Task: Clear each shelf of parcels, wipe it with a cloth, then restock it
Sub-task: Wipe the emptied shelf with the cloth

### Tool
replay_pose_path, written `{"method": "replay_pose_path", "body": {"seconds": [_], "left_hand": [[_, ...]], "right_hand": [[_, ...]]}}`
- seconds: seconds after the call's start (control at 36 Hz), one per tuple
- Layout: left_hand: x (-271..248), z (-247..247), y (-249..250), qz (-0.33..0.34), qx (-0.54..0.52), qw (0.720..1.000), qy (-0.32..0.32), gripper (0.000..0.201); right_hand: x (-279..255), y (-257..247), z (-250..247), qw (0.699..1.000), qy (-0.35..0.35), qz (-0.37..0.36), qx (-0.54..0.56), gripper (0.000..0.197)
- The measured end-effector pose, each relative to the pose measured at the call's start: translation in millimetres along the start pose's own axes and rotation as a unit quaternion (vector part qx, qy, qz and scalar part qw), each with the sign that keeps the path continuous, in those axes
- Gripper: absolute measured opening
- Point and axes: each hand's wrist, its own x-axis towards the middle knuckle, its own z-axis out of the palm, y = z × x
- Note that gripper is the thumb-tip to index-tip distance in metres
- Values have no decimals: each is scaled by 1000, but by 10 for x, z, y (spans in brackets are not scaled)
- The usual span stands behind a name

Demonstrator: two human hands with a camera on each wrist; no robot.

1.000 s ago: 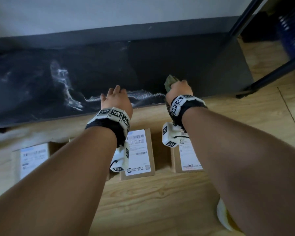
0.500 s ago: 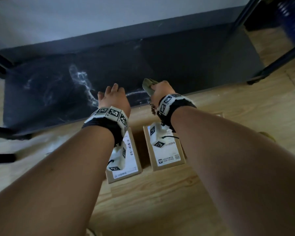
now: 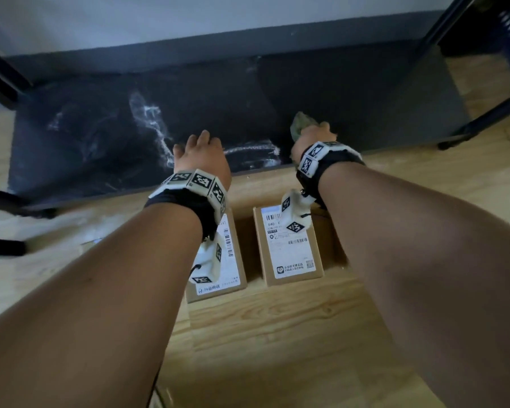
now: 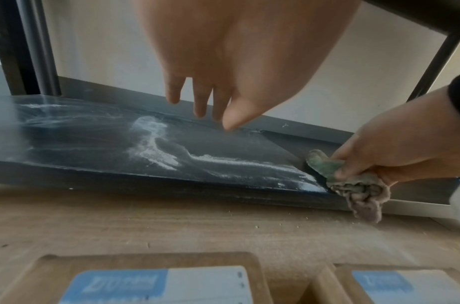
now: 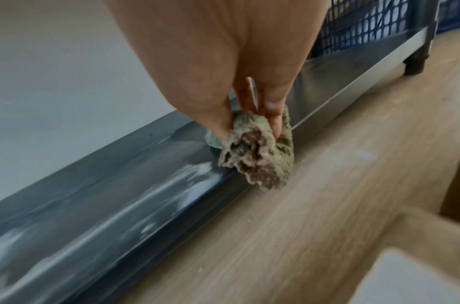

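The bottom shelf (image 3: pixel 351 92) is a dark board just above the floor, bare of parcels and streaked with white dust (image 3: pixel 150 113) on its left half. My right hand (image 3: pixel 312 136) grips a bunched greenish cloth (image 5: pixel 257 152) and holds it against the shelf's front edge (image 4: pixel 171 185). The cloth (image 4: pixel 353 185) hangs partly over that edge. My left hand (image 3: pixel 202 156) hovers over the front of the shelf with fingers (image 4: pixel 200 98) straight and holds nothing. Two cardboard parcels (image 3: pixel 218 260) (image 3: pixel 289 245) with white labels lie on the floor under my wrists.
Black rack posts (image 3: pixel 0 81) (image 3: pixel 489 113) stand at both ends of the shelf. A blue mesh crate (image 5: pixel 366 26) sits beyond the right post. The wall (image 3: pixel 189 16) backs the shelf. Wooden floor (image 3: pixel 277 334) spreads in front.
The view has swung back and forth, so more of the shelf's left end shows. My right hand with the cloth sits at the front edge beside the dust streak; my left hand stays put.
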Motion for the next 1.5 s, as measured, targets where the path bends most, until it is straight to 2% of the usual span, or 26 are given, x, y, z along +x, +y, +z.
{"method": "replay_pose_path", "body": {"seconds": [0.11, 0.22, 0.28, 0.33, 0.39, 0.44, 0.5, 0.61, 0.78, 0.86, 0.94, 1.06, 1.17, 1.22, 1.31, 1.36, 1.5], "left_hand": [[-26, -50, -51, -7, -5, 1000, 6, 56], [-70, -72, -59, -4, -10, 1000, 10, 56], [-70, -76, -72, -7, -13, 1000, 14, 56], [-45, -78, -81, -10, -16, 1000, 17, 57], [-10, -74, -80, -14, -13, 1000, 16, 59], [27, -68, -91, -19, -9, 1000, 13, 59], [65, -56, -108, -23, -6, 1000, 6, 58], [119, -13, -144, -25, 5, 1000, -12, 61], [117, -2, -210, -11, 12, 1000, -12, 57], [57, -40, -221, -4, 12, 1000, -14, 56], [-11, -85, -217, 8, 9, 1000, -19, 57], [-72, -122, -210, 24, 12, 999, -22, 59], [-102, -125, -211, 27, 13, 999, -19, 60], [-121, -116, -223, 25, 13, 999, -17, 59], [-157, -115, -250, 18, 18, 1000, -17, 57], [-169, -123, -261, 11, 21, 1000, -11, 56], [-152, -149, -281, -2, 17, 1000, -12, 60]], "right_hand": [[-179, -255, 94, 996, -17, -81, 24, 42], [-289, -354, 117, 989, -32, -108, 93, 34], [-303, -326, 86, 986, 5, -102, 132, 35], [-231, -268, 32, 989, 50, -77, 117, 26], [-113, -180, -35, 991, 79, -47, 100, 33], [-9, -133, -101, 994, 78, -11, 73, 39], [19, -140, -147, 998, 48, -5, 44, 47], [73, -213, -115, 998, 22, 18, 55, 53], [-24, -397, 79, 992, 5, -105, 70, 46], [-147, -469, 177, 986, -12, -145, 80, 53], [-262, -468, 211, 981, -18, -171, 90, 51], [-344, -368, 160, 979, 8, -160, 126, 47], [-290, -184, 57, 989, 64, -66, 114, 45], [-258, -74, 31, 998, 31, -24, 56, 49], [-282, -32, 67, 999, -27, -42, -20, 52], [-303, -117, 103, 998, -34, -50, -31, 53], [-400, -457, 175, 991, -48, -122, 5, 59]]}}
